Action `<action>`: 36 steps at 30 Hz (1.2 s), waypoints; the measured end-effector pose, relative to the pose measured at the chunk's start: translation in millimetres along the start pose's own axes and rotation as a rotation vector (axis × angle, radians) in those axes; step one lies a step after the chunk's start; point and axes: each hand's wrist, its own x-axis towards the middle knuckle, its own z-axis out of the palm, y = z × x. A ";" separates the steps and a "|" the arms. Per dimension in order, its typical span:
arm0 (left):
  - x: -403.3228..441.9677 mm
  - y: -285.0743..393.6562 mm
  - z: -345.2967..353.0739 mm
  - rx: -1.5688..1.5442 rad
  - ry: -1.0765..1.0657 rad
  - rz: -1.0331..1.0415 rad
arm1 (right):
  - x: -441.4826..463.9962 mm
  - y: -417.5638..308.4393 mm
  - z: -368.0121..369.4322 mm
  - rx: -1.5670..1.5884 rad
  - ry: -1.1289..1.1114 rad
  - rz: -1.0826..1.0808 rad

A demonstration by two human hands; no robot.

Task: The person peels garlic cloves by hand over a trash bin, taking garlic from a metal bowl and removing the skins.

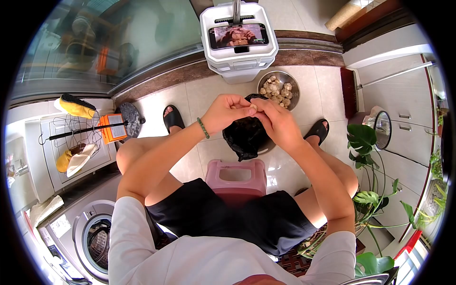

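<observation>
My left hand [227, 112], with a green bead bracelet on its wrist, and my right hand [281, 126] meet in front of me. Their fingertips pinch a small pale garlic clove [254, 108], partly covered by the fingers. Right below the hands, a black plastic bag [243, 137] lies open over a metal bowl whose rim shows at its right side. Beyond my right hand, a steel bowl [295, 97] on the floor holds several whitish garlic bulbs [275, 89].
A pink plastic stool [236, 172] stands between my legs. Ahead is a white-and-grey box [239, 61] with a phone [238, 36] on it. A wire shoe rack [78, 130] and washing machine [95, 235] are left; a leafy plant [362, 138] and cabinets [396, 102] are right.
</observation>
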 end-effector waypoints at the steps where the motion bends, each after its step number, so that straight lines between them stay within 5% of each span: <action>1: -0.2 1.4 0.5 0.000 0.000 0.000 | 0.7 -1.2 -0.3 0.000 0.000 0.000; 36: -0.5 -4.6 -2.6 -0.028 -0.011 0.029 | -0.4 2.7 5.5 -0.019 0.008 -0.032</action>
